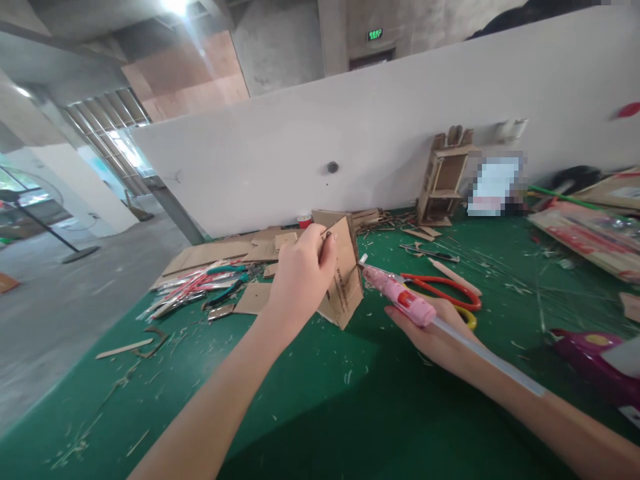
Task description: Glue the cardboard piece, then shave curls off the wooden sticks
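Note:
My left hand (306, 270) is closed on a piece of cardboard (349, 277) with printed lettering, holding it tilted above the green table. My right hand (433, 333) is wrapped round a pink hot glue gun (400, 295), with a long clear glue stick (490, 357) sticking out of its back end. The gun's nozzle points left and meets or nearly touches the cardboard's right edge; exact contact I cannot make out. Just beyond the gun lie scissors with orange handles (443, 287), and a yellow handle loop (467, 318) shows behind my right hand.
Cardboard sheets (215, 252), plastic-wrapped sticks (185, 290) and teal-handled pliers (227, 287) lie to the left. A small cardboard shelf (445, 177) stands against the white partition (280, 153). At right are a purple tape dispenser (595, 353) and a craft knife (430, 252). Glue strings litter the green table (200, 400).

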A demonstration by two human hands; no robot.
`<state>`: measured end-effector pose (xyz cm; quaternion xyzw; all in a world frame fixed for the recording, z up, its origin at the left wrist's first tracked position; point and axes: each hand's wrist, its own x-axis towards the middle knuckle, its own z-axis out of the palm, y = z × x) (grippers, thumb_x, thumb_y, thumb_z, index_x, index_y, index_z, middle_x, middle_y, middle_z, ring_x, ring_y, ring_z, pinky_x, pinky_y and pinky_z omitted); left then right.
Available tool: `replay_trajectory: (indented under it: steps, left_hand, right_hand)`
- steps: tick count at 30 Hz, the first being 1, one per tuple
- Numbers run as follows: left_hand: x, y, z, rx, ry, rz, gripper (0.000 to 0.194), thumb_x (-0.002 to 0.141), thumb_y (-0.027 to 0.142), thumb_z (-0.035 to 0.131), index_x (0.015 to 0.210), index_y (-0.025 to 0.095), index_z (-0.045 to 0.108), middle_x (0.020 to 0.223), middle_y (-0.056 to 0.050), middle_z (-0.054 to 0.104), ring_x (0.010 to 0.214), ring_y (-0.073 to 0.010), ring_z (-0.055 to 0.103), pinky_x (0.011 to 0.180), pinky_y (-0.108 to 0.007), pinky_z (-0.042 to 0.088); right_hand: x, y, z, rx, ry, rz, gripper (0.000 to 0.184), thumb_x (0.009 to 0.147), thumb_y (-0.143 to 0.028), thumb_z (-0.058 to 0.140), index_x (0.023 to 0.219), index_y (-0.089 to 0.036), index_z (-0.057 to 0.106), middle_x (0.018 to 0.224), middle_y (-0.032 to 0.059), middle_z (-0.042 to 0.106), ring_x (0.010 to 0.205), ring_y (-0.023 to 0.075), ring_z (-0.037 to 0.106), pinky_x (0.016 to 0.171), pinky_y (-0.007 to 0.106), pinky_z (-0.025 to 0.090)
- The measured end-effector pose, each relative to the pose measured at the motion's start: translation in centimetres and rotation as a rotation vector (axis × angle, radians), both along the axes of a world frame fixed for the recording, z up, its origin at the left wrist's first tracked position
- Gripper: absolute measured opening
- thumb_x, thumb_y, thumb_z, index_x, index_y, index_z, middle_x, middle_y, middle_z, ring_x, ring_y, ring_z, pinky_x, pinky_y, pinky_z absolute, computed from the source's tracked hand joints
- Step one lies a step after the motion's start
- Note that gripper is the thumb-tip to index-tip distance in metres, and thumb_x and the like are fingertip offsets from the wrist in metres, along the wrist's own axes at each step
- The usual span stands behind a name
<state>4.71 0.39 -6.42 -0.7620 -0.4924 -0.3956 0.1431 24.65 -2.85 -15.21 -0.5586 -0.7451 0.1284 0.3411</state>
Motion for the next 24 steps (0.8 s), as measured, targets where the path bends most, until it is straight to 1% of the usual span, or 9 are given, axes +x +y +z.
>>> replay_trajectory:
  steps: [4, 6, 10, 12, 13, 17, 21, 24]
  left_hand:
    - [0.01, 0.03, -0.04, 0.001, 0.0, 0.006, 0.016, 0.088, 0.026, 0.042, 0.081, 0.019, 0.053, 0.058, 0.001, 0.052, 0.05, -0.0113, 0.043, 0.05, -0.025, 0.027]
    - [0.01, 0.04, 0.01, 0.004, 0.004, 0.014, 0.015, 0.088, 0.026, 0.042, 0.081, 0.018, 0.053, 0.058, 0.001, 0.052, 0.05, -0.0117, 0.044, 0.05, -0.026, 0.028]
    - [0.02, -0.01, 0.12, 0.007, 0.0, 0.018, 0.014, 0.087, 0.026, 0.043, 0.08, 0.018, 0.053, 0.058, 0.0, 0.052, 0.05, -0.0117, 0.044, 0.051, -0.026, 0.029]
    - [0.03, -0.07, 0.14, -0.002, 0.005, 0.011, 0.015, 0.088, 0.025, 0.042, 0.08, 0.018, 0.053, 0.057, 0.001, 0.051, 0.049, -0.0114, 0.043, 0.05, -0.026, 0.028]
    - [0.03, -0.09, 0.13, -0.004, 0.01, 0.008, 0.015, 0.088, 0.025, 0.042, 0.08, 0.018, 0.053, 0.057, 0.001, 0.051, 0.049, -0.0114, 0.043, 0.05, -0.026, 0.028]
    - [0.02, 0.0, -0.01, 0.013, 0.005, 0.006, 0.014, 0.088, 0.025, 0.043, 0.081, 0.019, 0.054, 0.06, 0.001, 0.054, 0.052, -0.0118, 0.046, 0.051, -0.026, 0.029]
    - [0.02, 0.16, -0.13, 0.027, 0.001, 0.002, 0.014, 0.087, 0.026, 0.044, 0.081, 0.019, 0.054, 0.061, 0.0, 0.055, 0.052, -0.0118, 0.046, 0.05, -0.026, 0.03]
    - [0.08, 0.16, -0.06, 0.025, 0.002, 0.006, 0.013, 0.087, 0.026, 0.044, 0.082, 0.018, 0.054, 0.06, 0.0, 0.055, 0.05, -0.0114, 0.045, 0.049, -0.026, 0.029]
  right_hand:
    - [0.53, -0.23, -0.27, -0.079, -0.035, 0.102, 0.031, 0.085, -0.045, 0.039, 0.067, -0.023, 0.05, 0.061, -0.0019, 0.056, 0.051, 0.0114, 0.051, 0.048, 0.025, 0.038]
    - [0.77, -0.26, -0.52, -0.08, -0.054, 0.114, 0.031, 0.085, -0.045, 0.038, 0.069, -0.023, 0.052, 0.061, -0.002, 0.056, 0.052, 0.012, 0.051, 0.049, 0.025, 0.038]
    - [0.89, -0.11, -0.89, -0.044, -0.043, 0.011, 0.031, 0.082, -0.048, 0.042, 0.066, -0.023, 0.051, 0.057, -0.0027, 0.055, 0.049, 0.0118, 0.05, 0.049, 0.025, 0.037]
    - [0.76, -0.03, -0.78, -0.031, -0.019, -0.045, 0.032, 0.081, -0.048, 0.044, 0.063, -0.022, 0.047, 0.055, -0.0028, 0.054, 0.048, 0.0112, 0.05, 0.048, 0.024, 0.037]
    - [0.67, -0.01, -0.66, -0.027, -0.012, -0.051, 0.032, 0.08, -0.049, 0.045, 0.062, -0.022, 0.046, 0.055, -0.0026, 0.054, 0.048, 0.0111, 0.05, 0.048, 0.024, 0.037]
    - [0.48, -0.02, -0.21, -0.069, -0.022, 0.048, 0.031, 0.082, -0.046, 0.041, 0.066, -0.022, 0.049, 0.06, -0.0014, 0.056, 0.052, 0.0115, 0.051, 0.051, 0.024, 0.039]
    - [0.76, 0.02, -0.28, -0.117, -0.072, 0.083, 0.034, 0.084, -0.046, 0.037, 0.067, -0.022, 0.053, 0.055, -0.0021, 0.053, 0.048, 0.0115, 0.049, 0.047, 0.025, 0.036]
    - [0.95, 0.08, -0.04, -0.128, -0.104, 0.112, 0.034, 0.085, -0.044, 0.036, 0.07, -0.022, 0.057, 0.057, -0.0014, 0.054, 0.05, 0.0122, 0.05, 0.047, 0.025, 0.036]
